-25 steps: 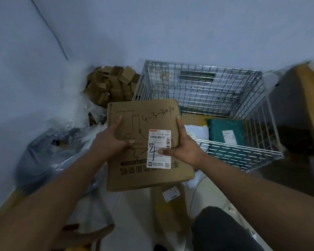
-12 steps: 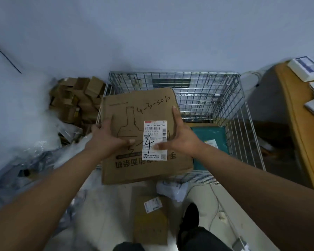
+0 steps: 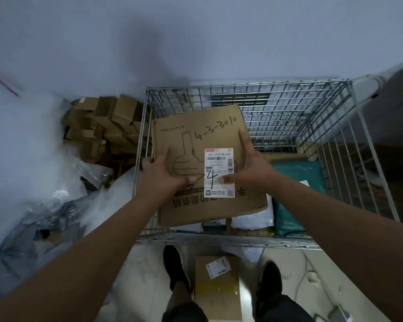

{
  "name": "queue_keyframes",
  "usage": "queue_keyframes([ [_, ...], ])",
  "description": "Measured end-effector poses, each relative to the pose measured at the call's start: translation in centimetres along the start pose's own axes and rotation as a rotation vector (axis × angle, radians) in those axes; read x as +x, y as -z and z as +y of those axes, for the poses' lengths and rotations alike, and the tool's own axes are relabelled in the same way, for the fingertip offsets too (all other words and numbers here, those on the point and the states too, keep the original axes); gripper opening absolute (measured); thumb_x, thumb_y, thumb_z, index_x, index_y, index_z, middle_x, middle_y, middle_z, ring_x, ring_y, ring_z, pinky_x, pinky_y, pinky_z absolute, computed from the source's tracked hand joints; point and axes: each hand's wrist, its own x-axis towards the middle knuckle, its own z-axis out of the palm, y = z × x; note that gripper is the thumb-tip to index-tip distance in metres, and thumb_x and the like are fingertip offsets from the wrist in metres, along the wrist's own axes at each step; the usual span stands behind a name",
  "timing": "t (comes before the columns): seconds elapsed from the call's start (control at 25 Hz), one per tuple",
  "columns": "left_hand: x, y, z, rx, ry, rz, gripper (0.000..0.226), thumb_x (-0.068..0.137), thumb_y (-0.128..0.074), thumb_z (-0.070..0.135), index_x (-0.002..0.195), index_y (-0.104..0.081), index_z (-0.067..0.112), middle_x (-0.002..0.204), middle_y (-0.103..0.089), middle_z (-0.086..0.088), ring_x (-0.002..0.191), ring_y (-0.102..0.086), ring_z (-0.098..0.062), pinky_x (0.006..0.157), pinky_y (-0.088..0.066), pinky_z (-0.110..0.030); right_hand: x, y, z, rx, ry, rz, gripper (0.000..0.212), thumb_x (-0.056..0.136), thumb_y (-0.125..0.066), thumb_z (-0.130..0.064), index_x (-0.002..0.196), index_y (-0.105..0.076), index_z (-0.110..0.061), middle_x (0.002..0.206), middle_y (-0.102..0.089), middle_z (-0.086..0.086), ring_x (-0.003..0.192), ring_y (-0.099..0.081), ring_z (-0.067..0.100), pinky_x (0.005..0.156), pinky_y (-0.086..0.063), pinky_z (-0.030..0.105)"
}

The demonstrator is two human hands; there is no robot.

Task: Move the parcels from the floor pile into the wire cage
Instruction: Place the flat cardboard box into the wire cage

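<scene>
1. You hold the flat brown cardboard parcel (image 3: 219, 138) over the silver wire cage (image 3: 242, 243).
2. Your left hand (image 3: 158, 180) grips its left edge, thumb on top.
3. Your right hand (image 3: 250, 171) grips the right edge likewise.

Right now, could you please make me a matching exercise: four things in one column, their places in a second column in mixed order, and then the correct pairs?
Things:
1. big box
2. green bag
3. small box
4. pile of cartons

Places:
A. on the floor between the shoes
B. held by the left hand and right hand over the wire cage
C. lying inside the cage, on its right side
D. outside the cage, on its left

Pairs: 1-B, 2-C, 3-A, 4-D
</scene>
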Motion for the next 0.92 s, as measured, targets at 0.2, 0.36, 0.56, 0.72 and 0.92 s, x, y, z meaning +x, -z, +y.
queue_keyframes([
  [0.2,7.5,-1.2,-2.9,0.052,-0.094,-0.168,0.133,0.057,-0.092,0.060,0.161,-0.011,0.037,0.165,-0.003,-0.004,0.147,-0.029,-0.036,0.117,-0.033,-0.048,4.8,-4.9,0.6,0.035,-0.124,0.105,0.158,0.041,-0.099,-0.052,0.145,0.019,-0.066,0.154,-0.038,0.014,0.138,-0.044,0.041,0.108,-0.044,0.062],
  [0.36,13.4,-4.4,-4.5,0.065,-0.101,-0.215,0.131,0.063,-0.093,0.048,0.161,-0.007,0.036,0.164,0.001,-0.004,0.146,-0.031,-0.037,0.117,-0.035,-0.044,10.6,-8.3,3.4,0.059,-0.167,0.144,0.158,0.028,-0.090,-0.064,0.141,0.020,-0.071,0.153,-0.040,0.015,0.136,-0.047,0.040,0.106,-0.046,0.061],
  [0.56,21.0,-9.7,-6.7,0.037,0.014,-0.200,0.120,0.070,-0.090,0.033,0.159,-0.011,0.041,0.165,0.002,-0.006,0.144,-0.031,-0.040,0.117,-0.036,-0.043,20.0,-10.7,7.6,0.006,-0.150,0.108,0.161,0.030,-0.090,-0.067,0.145,0.024,-0.065,0.141,-0.051,0.019,0.126,-0.056,0.041,0.102,-0.051,0.059],
  [0.72,26.9,-14.1,-9.0,0.039,0.061,-0.156,0.119,0.072,-0.089,0.030,0.159,-0.010,0.044,0.162,-0.004,-0.007,0.142,-0.033,-0.039,0.115,-0.034,-0.039,27.6,-12.6,10.3,-0.055,-0.065,0.060,0.161,0.042,-0.093,-0.062,0.150,0.026,-0.053,0.151,-0.047,0.015,0.137,-0.047,0.040,0.110,-0.044,0.057],
  [0.92,32.7,-18.5,-11.8,0.019,0.113,-0.159,0.123,0.068,-0.092,0.037,0.160,-0.010,0.042,0.165,-0.003,-0.011,0.147,-0.029,-0.035,0.116,-0.029,-0.031,34.0,-14.3,13.2,-0.118,-0.069,0.008,0.151,0.059,-0.096,-0.047,0.156,0.020,-0.046,0.162,-0.033,0.009,0.144,-0.035,0.042,0.116,-0.036,0.055],
])
